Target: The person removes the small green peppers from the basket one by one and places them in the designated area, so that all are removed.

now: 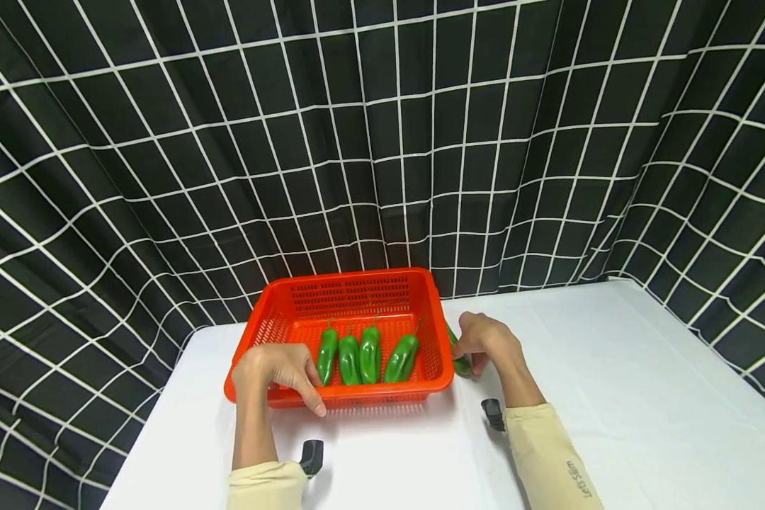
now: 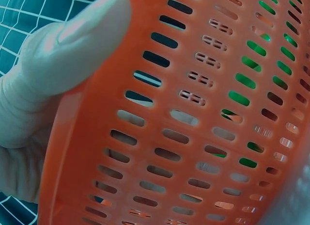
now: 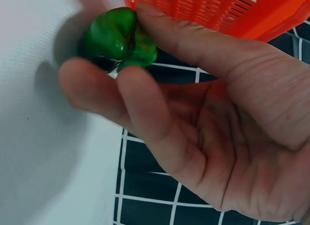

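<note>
My left hand (image 1: 283,368) grips the near-left rim of a red perforated plastic basket (image 1: 357,391). Its thumb (image 2: 92,36) lies over the outer side while the other fingers reach inside. Several glossy green peppers (image 1: 370,354) lie side by side in that basket, stems pointing away. Just outside the right wall, my right hand (image 1: 487,340) reaches down around another green pepper (image 1: 462,366) at the white surface. From the right wrist, this pepper (image 3: 116,38) shows between thumb and fingers, its far end hidden.
A white cloth (image 1: 612,354) covers the table under the basket. Behind it and at both sides hangs a black curtain (image 1: 331,142) with a white grid. Dark wrist-worn devices (image 1: 312,457) stick out beside both beige sleeves.
</note>
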`<action>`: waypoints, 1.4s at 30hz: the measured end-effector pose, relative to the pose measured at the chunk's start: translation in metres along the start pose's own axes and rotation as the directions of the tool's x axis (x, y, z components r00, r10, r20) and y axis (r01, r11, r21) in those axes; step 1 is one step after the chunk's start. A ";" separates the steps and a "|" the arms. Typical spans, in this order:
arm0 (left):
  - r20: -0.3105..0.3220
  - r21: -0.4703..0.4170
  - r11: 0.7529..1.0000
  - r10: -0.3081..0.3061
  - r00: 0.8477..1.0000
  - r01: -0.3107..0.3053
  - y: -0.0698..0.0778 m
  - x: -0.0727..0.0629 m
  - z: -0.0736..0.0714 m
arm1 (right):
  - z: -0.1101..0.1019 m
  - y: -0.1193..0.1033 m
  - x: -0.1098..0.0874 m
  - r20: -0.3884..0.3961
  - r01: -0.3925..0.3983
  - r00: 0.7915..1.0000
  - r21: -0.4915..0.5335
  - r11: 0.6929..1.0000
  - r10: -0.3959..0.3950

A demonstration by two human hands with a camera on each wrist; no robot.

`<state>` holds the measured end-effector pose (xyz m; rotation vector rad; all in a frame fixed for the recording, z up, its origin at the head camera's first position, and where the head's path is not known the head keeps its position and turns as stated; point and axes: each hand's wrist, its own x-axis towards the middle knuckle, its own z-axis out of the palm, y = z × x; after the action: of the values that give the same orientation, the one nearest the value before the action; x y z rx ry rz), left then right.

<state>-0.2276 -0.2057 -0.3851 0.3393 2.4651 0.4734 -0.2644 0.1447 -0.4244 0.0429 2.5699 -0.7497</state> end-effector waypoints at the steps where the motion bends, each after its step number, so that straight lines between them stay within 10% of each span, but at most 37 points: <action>1: 0.000 0.001 1.000 0.000 1.000 0.000 0.000 0.000 0.000 | 0.001 0.000 0.001 0.005 0.007 1.000 0.009 1.000 -0.007; 18: 0.006 0.004 1.000 0.030 1.000 -0.030 -0.002 -0.001 -0.001 | 0.004 -0.002 -0.002 0.008 -0.027 1.000 0.106 0.994 0.027; 42: 0.012 -0.006 1.000 0.005 1.000 -0.005 -0.002 0.000 -0.001 | -0.011 -0.001 -0.016 -0.053 -0.051 0.997 -0.048 0.998 0.049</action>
<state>-0.2280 -0.2076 -0.3848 0.3448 2.4509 0.4790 -0.2548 0.1510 -0.4089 0.1118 2.6249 -0.6745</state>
